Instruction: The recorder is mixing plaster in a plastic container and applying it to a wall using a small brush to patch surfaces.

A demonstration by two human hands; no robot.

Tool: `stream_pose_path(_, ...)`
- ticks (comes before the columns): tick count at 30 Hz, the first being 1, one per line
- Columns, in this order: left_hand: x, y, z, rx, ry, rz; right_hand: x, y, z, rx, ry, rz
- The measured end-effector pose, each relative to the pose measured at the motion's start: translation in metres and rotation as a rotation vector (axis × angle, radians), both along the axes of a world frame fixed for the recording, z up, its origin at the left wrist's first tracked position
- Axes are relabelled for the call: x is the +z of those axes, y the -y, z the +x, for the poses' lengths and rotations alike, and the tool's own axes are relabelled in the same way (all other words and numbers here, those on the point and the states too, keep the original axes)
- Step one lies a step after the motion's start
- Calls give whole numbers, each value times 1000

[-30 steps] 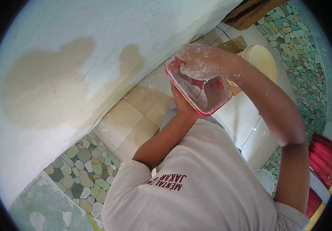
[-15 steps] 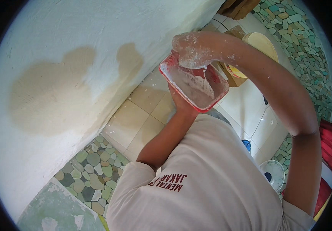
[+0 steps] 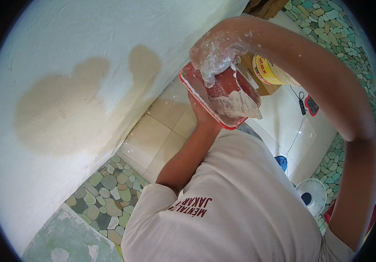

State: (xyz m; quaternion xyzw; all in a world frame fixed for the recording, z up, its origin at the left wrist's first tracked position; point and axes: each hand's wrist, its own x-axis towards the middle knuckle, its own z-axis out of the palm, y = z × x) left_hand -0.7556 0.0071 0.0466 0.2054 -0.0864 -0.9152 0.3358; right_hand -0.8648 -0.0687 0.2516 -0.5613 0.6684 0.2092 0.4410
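A red rectangular tub (image 3: 204,106), its inside smeared with pale putty, is held beside the wall. My left hand (image 3: 199,110) supports it from below and behind, with most of the fingers hidden by the tub. Above the tub's opening, my right hand (image 3: 216,56), coated in white putty, is closed around a putty scraper (image 3: 227,83). The scraper looks red, and a thick layer of putty covers its wide edge, which reaches over the tub's right rim. The hand covers its grip.
A pale wall (image 3: 87,35) with shadows on it rises at left. A yellow-labelled bucket (image 3: 270,74) stands by a cardboard box (image 3: 262,88) beyond the tub. A white fan (image 3: 312,197), a blue object (image 3: 281,162) and a cable lie at right. The floor is tile and pebble stone.
My right hand has lifted slightly and tilted, and the scraper's putty-covered edge has moved right and down across the tub's rim. The tub stays nearly in place.
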Motion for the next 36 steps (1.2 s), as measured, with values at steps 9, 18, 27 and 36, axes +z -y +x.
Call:
stream_pose_path(9,-5,0,6,-22,-52,92,-13,1,-4,99,2,-26)
stream_pose_path(18,-19,-3,11,-36,-77,172,-26,-7,-14,52,-93,-282)
stream_pose_path(27,-19,-3,8,-26,-10,131,-30,-16,-15,-117,-20,-347)
stream_pose_path(36,-41,1,5,-27,-109,176,-32,-28,-13,-180,57,-425)
